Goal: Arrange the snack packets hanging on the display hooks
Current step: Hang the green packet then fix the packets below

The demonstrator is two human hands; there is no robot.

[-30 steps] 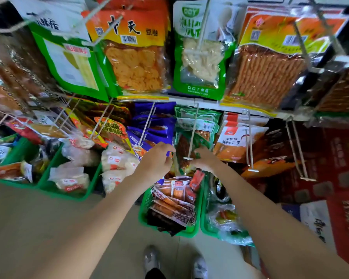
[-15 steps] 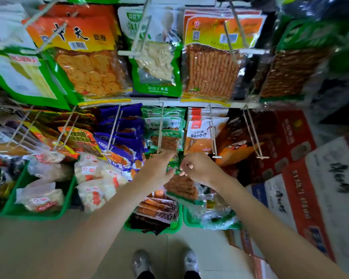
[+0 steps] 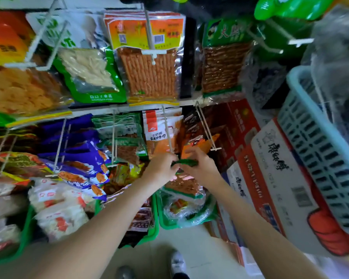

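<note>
Left hand (image 3: 163, 168): fingers pinch the left end of the green packet's top edge.
Right hand (image 3: 199, 168): fingers curl round the right end of that edge.
Green packet (image 3: 184, 186): held between both hands, just below the tip of a hook (image 3: 168, 135), above a green basket (image 3: 165, 222).
Hook's load: orange-and-white packets (image 3: 159, 131).

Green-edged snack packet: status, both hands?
Left hand and right hand both pinch green-edged snack packet, off its hook. Hook just above, free at tip.
</note>
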